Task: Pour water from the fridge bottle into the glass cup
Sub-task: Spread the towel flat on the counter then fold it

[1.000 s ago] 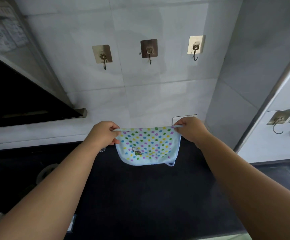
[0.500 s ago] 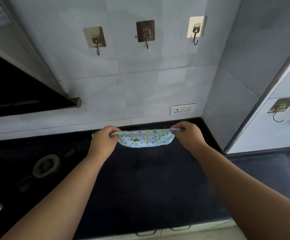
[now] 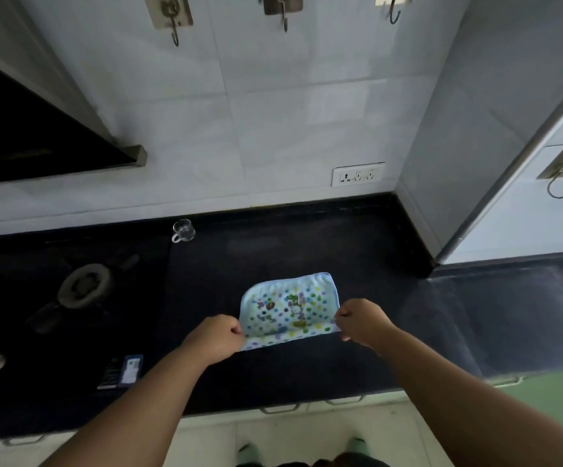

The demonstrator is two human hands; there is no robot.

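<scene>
- Lying dark at the far left, the stove burner (image 3: 83,287) sits on the black counter (image 3: 307,365), with a small label card (image 3: 123,371) nearer the front edge; neither matters to the pour.
- Standing near the back wall, the cup (image 3: 183,230) is upright, looks empty as far as the glass shows, and is well apart from both hands.
- Pinching the near left corner of the cloth (image 3: 288,306), the left hand (image 3: 215,338) has its fingers curled tight on the hem.
- Lowered since a second ago, when it hung stretched in the air before the wall, the cloth now lies spread on the counter, far edge down, near edge just lifted.
- Gripping the near right corner, the right hand (image 3: 362,320) is likewise closed on the hem.
- Showing above are three wall hooks (image 3: 284,8) and, to the right, a socket (image 3: 358,174).
- Missing from view is the bottle, and no fridge can be made out, so its place cannot be told.
- Judging by this, the cloth is being laid down as a side job; pouring has not begun, and both hands must let go before the bottle can be fetched.
</scene>
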